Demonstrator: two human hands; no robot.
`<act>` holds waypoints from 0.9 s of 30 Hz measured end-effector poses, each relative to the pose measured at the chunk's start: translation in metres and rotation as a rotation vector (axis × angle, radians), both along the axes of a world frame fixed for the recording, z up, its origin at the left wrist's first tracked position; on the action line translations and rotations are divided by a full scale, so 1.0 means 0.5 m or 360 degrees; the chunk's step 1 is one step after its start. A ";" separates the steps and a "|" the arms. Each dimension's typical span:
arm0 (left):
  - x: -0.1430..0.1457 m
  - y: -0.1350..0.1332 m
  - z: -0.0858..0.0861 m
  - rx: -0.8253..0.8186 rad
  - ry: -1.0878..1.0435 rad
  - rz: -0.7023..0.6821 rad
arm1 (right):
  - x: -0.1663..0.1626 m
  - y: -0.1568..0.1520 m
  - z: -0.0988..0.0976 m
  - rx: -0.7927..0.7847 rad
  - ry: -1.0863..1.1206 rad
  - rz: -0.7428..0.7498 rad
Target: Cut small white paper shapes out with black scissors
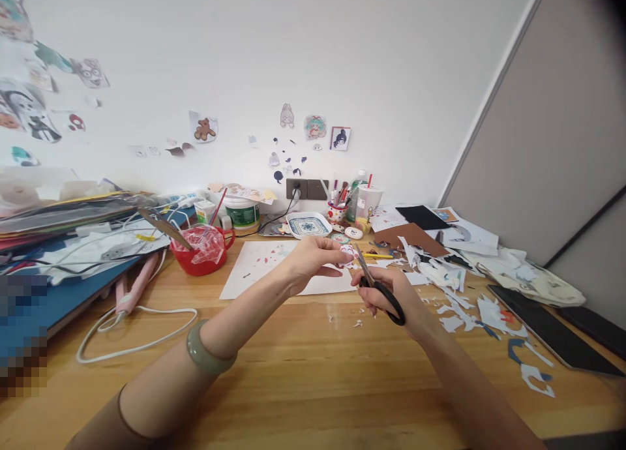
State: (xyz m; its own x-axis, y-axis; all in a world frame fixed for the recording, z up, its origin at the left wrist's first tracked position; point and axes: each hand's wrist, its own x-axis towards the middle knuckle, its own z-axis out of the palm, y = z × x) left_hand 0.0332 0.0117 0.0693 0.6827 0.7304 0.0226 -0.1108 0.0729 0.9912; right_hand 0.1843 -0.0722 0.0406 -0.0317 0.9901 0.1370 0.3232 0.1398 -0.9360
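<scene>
Between the fingertips of my left hand point(315, 261) is a small paper cutout point(347, 252) with pink and white markings. My right hand point(388, 293) grips a pair of scissors point(390, 300) with black handles, its fingers in the loops. The blades point up and lie right against the cutout's right edge; whether they are parted I cannot tell. Below both hands, tiny paper snippets point(358, 323) are scattered on the wooden table point(293, 372). A white sheet point(249, 274) with small coloured bits on it lies behind my left wrist.
On the left stand a red bowl point(198, 254) and a pink hair straightener point(134, 287) with a looped white cord. A patterned square dish point(309, 225) and a brush cup point(337, 213) are at the back. Paper scraps point(454, 313) and a black tablet point(548, 326) lie to the right.
</scene>
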 end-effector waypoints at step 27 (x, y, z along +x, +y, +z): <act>-0.004 0.001 0.005 0.0012 0.0073 -0.0036 | 0.014 0.006 -0.010 0.0040 -0.0078 0.0133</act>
State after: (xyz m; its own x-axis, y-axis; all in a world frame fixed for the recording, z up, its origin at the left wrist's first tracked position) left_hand 0.0310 0.0123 0.0716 0.6993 0.7148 -0.0034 -0.0639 0.0672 0.9957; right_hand 0.1911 -0.0691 0.0353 -0.1214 0.9799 0.1582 0.3546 0.1916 -0.9152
